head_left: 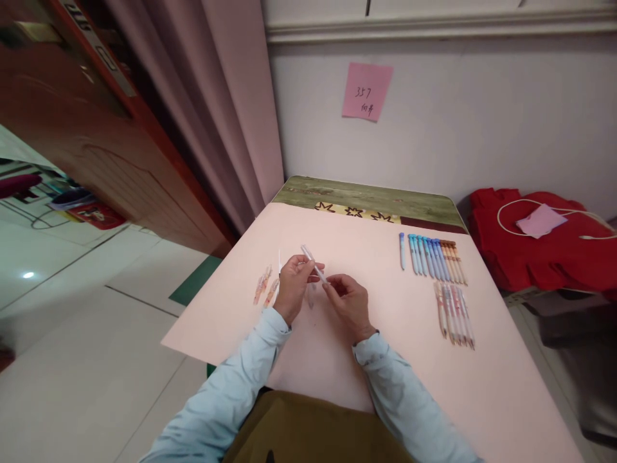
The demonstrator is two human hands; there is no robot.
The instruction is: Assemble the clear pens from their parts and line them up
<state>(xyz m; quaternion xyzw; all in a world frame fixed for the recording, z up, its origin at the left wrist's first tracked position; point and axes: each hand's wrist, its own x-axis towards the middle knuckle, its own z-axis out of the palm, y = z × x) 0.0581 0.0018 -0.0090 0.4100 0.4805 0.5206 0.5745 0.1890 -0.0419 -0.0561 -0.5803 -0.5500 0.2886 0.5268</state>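
A pale pink sheet (395,360) covers most of the table (366,193), leaving a green strip bare along the far edge. Beyond the right edge lies a red cloth bundle (525,247) with a white cord and a pink slip on top; no container stands on the table itself. Near the far right corner a row of pens (431,257) lies side by side, blue ones to the left, orange ones to the right. Just nearer along the right side lies a second, smaller cluster of pale pens (456,314). Toward the left edge rest a few small orange-tinted pen parts (266,289), close together.

Both forearms, in light blue sleeves, reach in from the near edge and meet over the middle of the sheet. The left hand (294,286) and right hand (348,302) each pinch one clear pen barrel (314,263), fingers closed on it, held tilted above the sheet, its far end pointing away and left.
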